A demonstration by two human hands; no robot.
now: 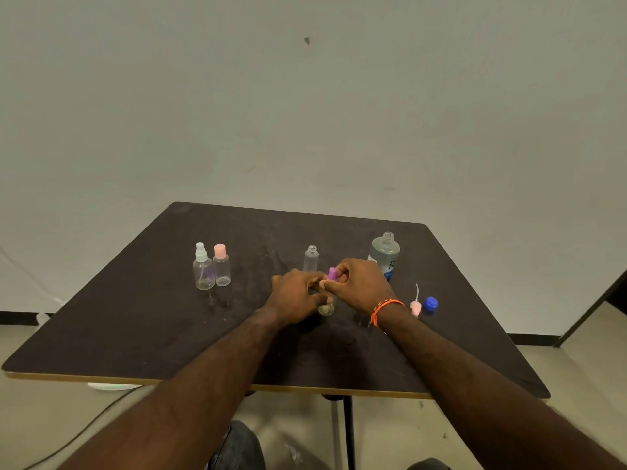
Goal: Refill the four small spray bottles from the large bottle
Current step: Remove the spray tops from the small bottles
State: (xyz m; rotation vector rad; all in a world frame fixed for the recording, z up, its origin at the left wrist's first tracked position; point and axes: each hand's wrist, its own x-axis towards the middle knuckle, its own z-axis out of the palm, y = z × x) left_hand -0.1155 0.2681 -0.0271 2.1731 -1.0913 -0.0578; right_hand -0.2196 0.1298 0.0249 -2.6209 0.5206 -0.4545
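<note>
- Between the curled fingers of both hands, near the middle of the dark brown square table (142, 320), stood a small clear plastic spray bottle (326, 308), upright on the tabletop with only its base showing below the hands.
- The left hand (296, 295) gripped the body of that bottle, fingers wrapped round it.
- The right hand (356, 284) pinched the purple plastic spray cap (332, 273) at the bottle's top between thumb and fingertips; an orange braided wristband (385, 308) circled that wrist.
- Just beyond the fingers stood a small clear bottle with an open neck (311, 258), uncapped and upright.
- Beyond the right hand's knuckles, close behind them, stood the large grey bottle with a blue-and-white label (385, 254), its mouth open.
- To the right of the right wrist lay a pink spray head with its white dip tube (416, 305) and, just beside it, a round blue cap (431, 304).
- Well left of the left hand's fingers stood a clear bottle with a white spray top (203, 268), touching or nearly touching a clear bottle with a pink cap (221, 266).
</note>
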